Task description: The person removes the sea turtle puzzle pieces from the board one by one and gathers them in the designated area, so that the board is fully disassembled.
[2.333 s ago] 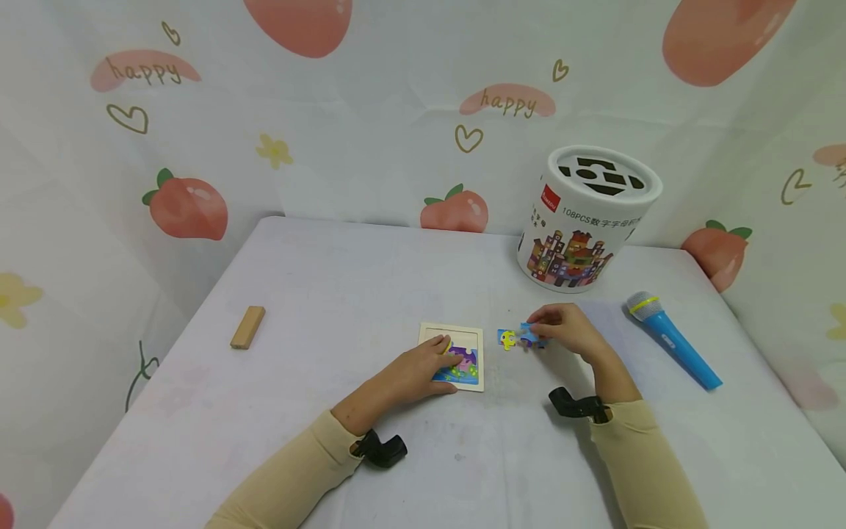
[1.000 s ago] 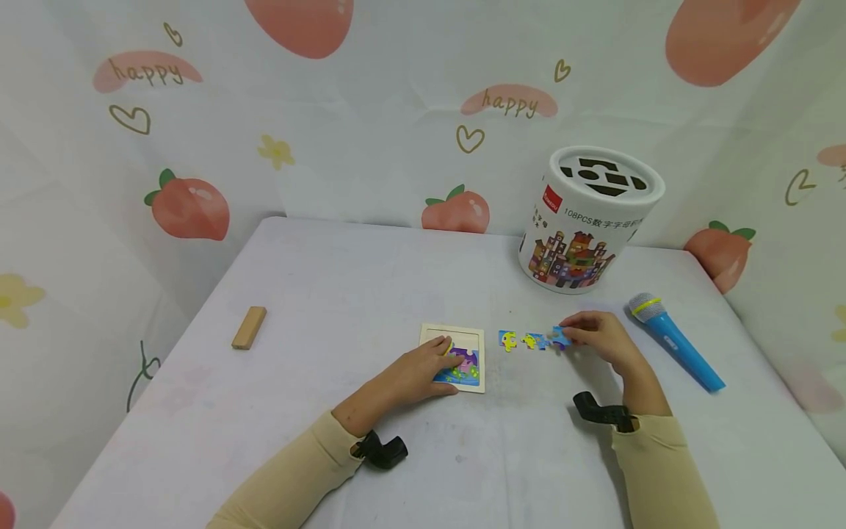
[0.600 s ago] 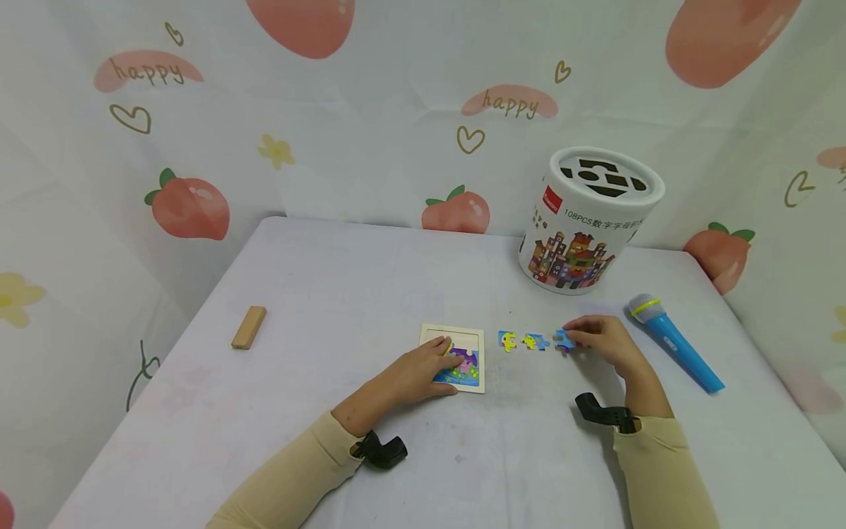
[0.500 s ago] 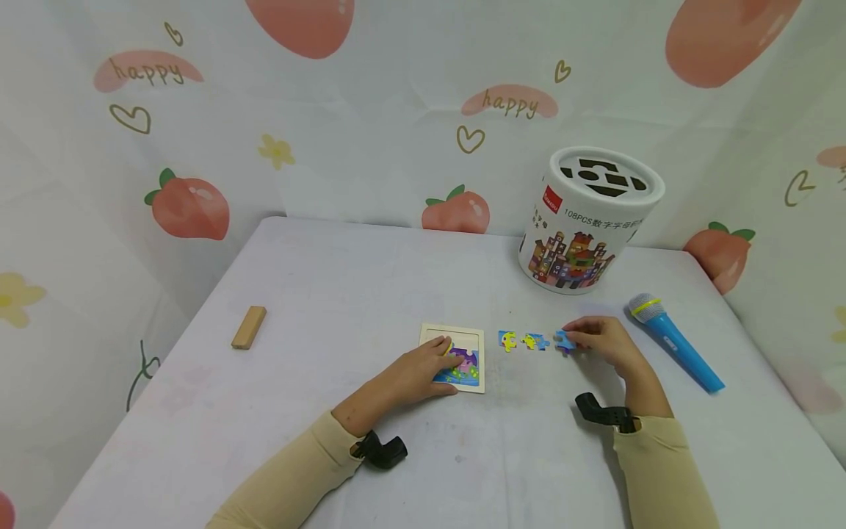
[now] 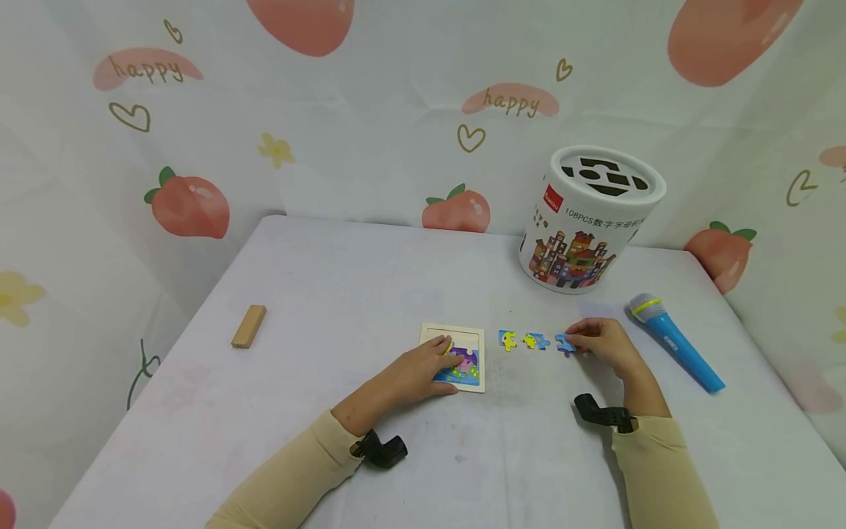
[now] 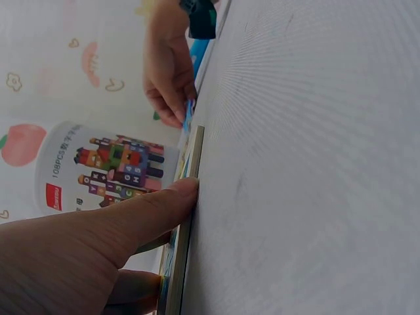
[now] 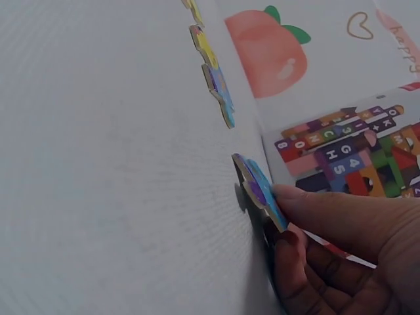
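The left hand [image 5: 410, 373] rests on a small wooden jigsaw board [image 5: 481, 376], its fingers over the partly filled picture. In the left wrist view, the thumb [image 6: 154, 210] lies against the board's edge. To the right, the right hand [image 5: 604, 345] pinches a blue jigsaw piece [image 5: 564, 344] between thumb and fingers. That blue piece [image 7: 259, 189] tilts in the right wrist view, its gripped end raised above a shadow on the table. Between board and hand lie a yellow-and-blue piece [image 5: 507, 340] and a yellow, blue and purple piece [image 5: 535, 342].
A white tub [image 5: 584, 220] with a slotted lid stands at the back right. Beyond the right hand lies a blue toy microphone [image 5: 681, 345]. A wooden block [image 5: 249, 327] lies on the left of the white-covered table [image 5: 330, 279]. A patterned cloth hangs behind.
The right hand has moved right with the blue piece, away from the other pieces, then lowered it slightly. The middle piece has come into view. The left hand stays on the board.
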### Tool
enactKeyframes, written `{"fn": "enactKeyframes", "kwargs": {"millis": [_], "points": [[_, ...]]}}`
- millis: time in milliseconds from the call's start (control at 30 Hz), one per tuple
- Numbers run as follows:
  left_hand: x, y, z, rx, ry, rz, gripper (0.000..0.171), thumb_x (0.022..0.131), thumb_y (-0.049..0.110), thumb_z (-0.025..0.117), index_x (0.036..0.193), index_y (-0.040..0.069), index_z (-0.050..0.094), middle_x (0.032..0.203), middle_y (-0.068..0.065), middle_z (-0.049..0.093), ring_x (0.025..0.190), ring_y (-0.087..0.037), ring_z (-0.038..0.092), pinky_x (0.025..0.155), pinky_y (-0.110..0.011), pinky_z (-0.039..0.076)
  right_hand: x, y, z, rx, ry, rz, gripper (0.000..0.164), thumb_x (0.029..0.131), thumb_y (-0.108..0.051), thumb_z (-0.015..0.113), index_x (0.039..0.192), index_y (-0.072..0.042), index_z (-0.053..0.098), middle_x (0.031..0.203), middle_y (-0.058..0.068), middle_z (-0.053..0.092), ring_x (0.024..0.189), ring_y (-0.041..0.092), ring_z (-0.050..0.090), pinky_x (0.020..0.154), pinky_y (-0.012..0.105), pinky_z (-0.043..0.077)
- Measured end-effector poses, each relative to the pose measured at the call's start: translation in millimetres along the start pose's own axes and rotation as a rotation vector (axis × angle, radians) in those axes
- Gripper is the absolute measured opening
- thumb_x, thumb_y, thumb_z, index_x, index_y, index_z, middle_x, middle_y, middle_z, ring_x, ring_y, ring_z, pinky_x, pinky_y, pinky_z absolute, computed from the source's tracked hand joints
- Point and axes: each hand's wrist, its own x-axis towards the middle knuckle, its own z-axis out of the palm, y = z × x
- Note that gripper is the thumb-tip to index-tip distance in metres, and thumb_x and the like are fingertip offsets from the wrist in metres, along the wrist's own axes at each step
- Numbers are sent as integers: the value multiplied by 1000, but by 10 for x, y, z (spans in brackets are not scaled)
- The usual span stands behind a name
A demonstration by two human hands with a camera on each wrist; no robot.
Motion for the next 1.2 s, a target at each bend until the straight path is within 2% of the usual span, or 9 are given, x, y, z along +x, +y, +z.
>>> {"fn": "enactKeyframes", "kwargs": {"millis": [200, 733, 1000, 1100, 1200], "points": [[3, 0, -2, -3, -7, -4, 55, 86, 39, 64, 134, 14, 53, 147, -20, 34, 140, -30, 28, 112, -42, 30, 7, -3, 19, -22, 26, 16, 33, 90, -18, 61, 111, 8, 60, 77, -6, 63, 70, 10, 52, 60, 22, 44], [2, -1, -1, 8, -14, -12, 55, 87, 40, 63, 135, 16, 52, 148, -18, 34, 141, -29, 27, 112, -41, 30, 8, 4, 18, -37, 18, 25, 36, 90, -21, 62, 112, 7, 61, 83, -3, 65, 72, 10, 54, 64, 22, 45], [1, 0, -1, -4, -10, -6, 55, 86, 39, 64, 134, 14, 53, 148, -19, 34, 140, -30, 28, 111, -42, 31, 12, 22, 26, -49, 41, 48, 30, 90, -17, 62, 108, 7, 62, 84, 2, 66, 72, 13, 54, 63, 21, 46], [1, -2, -1, -3, -4, -3, 55, 86, 39, 64, 134, 13, 53, 147, -20, 35, 140, -30, 28, 111, -42, 31, 4, 24, 17, -59, 28, 33, 32, 89, -17, 63, 110, 6, 62, 86, 4, 66, 74, 13, 54, 64, 22, 46], [2, -6, 1, -5, 1, 4, 55, 86, 38, 64, 133, 13, 53, 147, -20, 35, 140, -31, 29, 111, -42, 31, -7, 33, -5, -85, -7, -19, 36, 86, -18, 68, 112, 6, 61, 89, 6, 64, 77, 14, 53, 64, 21, 46]]}}
